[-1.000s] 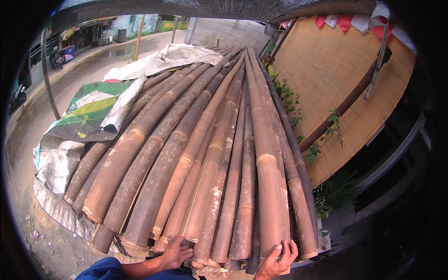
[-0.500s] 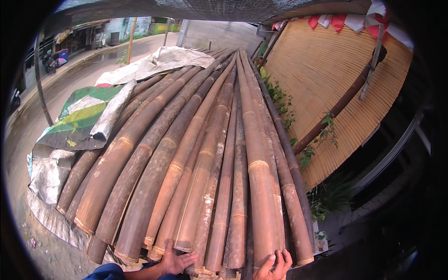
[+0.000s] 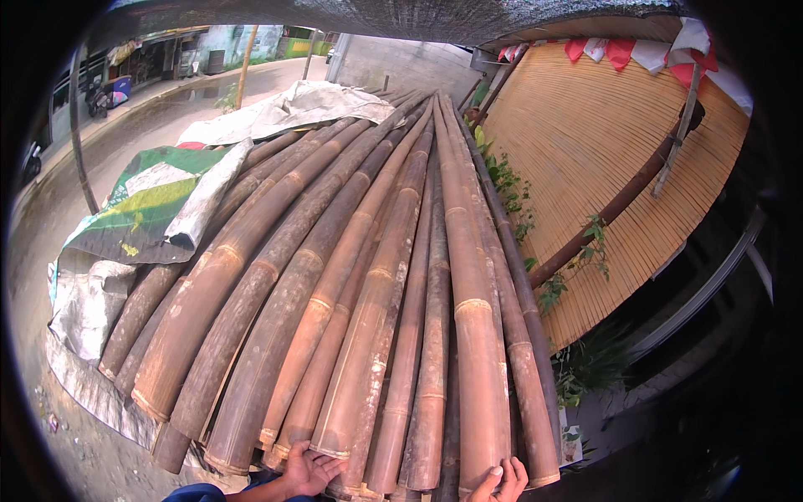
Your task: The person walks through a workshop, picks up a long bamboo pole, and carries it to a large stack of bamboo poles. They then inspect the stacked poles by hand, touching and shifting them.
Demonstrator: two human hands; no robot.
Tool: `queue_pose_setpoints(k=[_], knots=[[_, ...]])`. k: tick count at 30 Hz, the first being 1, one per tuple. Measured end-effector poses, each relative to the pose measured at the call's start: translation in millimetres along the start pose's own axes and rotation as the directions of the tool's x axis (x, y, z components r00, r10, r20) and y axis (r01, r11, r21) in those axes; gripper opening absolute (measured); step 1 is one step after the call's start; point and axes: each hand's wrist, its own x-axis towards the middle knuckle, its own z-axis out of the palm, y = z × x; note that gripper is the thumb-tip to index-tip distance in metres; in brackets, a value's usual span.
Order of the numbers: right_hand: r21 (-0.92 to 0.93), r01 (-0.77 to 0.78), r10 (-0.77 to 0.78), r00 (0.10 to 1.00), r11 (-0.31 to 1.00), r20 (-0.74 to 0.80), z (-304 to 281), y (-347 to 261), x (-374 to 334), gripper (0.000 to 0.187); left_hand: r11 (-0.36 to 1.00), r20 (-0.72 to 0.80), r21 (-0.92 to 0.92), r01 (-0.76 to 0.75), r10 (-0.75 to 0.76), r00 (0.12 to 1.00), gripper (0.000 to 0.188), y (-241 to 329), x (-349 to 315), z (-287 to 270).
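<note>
Many long brown bamboo poles lie side by side, narrowing together toward the far end. My left hand (image 3: 310, 472) is palm up at the near end of a bamboo pole (image 3: 355, 360) left of centre. Its thumb is by the pole's side and its fingers cup the lower rim. My right hand (image 3: 500, 483) grips the near end of a thicker bamboo pole (image 3: 483, 376) further right, its fingers curled over the right edge and its thumb at the rim. The undersides of both held ends are hidden.
White sheeting (image 3: 293, 109) and a green-and-yellow printed tarp (image 3: 142, 201) cover poles on the left. A woven bamboo screen (image 3: 619, 159) with a slanting pole (image 3: 602, 197) and leafy plants (image 3: 506, 180) stands on the right. A road (image 3: 188, 105) runs along the left. Dark netting hangs overhead.
My left hand has moved up and left, from open below the pole ends to cupping one pole's rim. My right hand has shifted slightly right and down. The view has moved slightly.
</note>
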Motion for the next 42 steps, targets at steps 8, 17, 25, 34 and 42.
queue_pose_setpoints(k=[8,17,25,34,42], knots=[[0.089,-0.205,0.2,0.978,0.975,0.065,-4.7,10.7,8.9,0.023,0.984,0.122,0.142,-0.105,0.088,0.989,0.08,20.5,-36.6,19.2],[0.113,-0.317,0.301,0.943,0.942,0.141,14.8,7.7,-17.5,0.026,0.988,0.113,0.145,-0.051,0.035,0.993,0.079,30.0,-30.7,40.3],[0.031,-0.376,0.364,0.912,0.926,0.187,20.7,-1.6,-22.7,0.034,0.939,0.228,0.329,-0.098,0.021,0.973,0.08,40.3,-52.6,61.3],[-0.016,-0.024,0.027,0.953,1.0,0.303,21.8,-48.4,-24.5,0.038,0.618,0.397,0.568,-0.544,0.373,0.839,0.058,108.6,-153.8,113.3],[0.235,-0.925,0.184,0.186,-0.3,0.965,99.0,-140.6,-108.8,0.064,0.625,0.386,0.635,-0.455,0.254,0.887,0.067,82.7,-110.6,109.5]])
